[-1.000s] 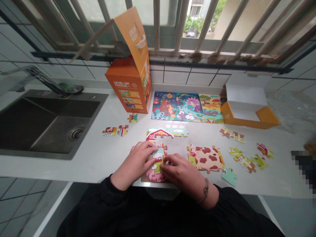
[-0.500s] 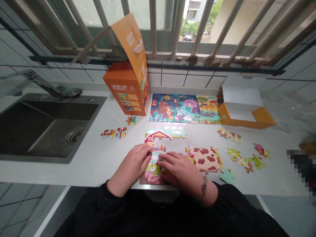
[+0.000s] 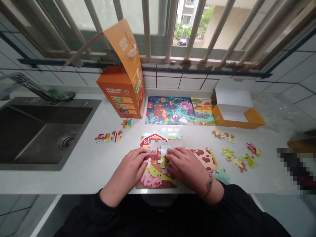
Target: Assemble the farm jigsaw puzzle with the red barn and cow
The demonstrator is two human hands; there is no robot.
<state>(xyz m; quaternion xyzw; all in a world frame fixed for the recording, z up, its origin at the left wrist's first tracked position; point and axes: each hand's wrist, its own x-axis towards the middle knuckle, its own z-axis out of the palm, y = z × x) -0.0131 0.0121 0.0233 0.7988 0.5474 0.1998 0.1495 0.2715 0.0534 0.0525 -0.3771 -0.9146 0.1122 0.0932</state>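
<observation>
A partly joined farm jigsaw puzzle [image 3: 151, 180] lies at the counter's front edge, with a pink spotted pig at its bottom. My left hand [image 3: 127, 172] rests along its left side, fingers stretched out and touching the edge near a purple and orange picture part. My right hand [image 3: 189, 168] has its fingertips and thumb at the right edge of a sky-and-grass puzzle piece [image 3: 163, 157]. That piece sits beside the red part of the picture; whether it interlocks I cannot tell. A joined brown-spotted cow section [image 3: 204, 158] is partly hidden behind my right hand.
Loose puzzle pieces lie at the left [image 3: 108, 137] and right [image 3: 239, 159]. Behind stand an orange puzzle box [image 3: 120, 95], a finished animal puzzle [image 3: 170, 110] and an open yellow box [image 3: 237, 120]. The sink [image 3: 81, 131] is on the left.
The sky-and-grass piece has moved right and away from me with my right hand, uncovering the picture beneath. My left hand stays at the puzzle's left edge. The view has shifted slightly.
</observation>
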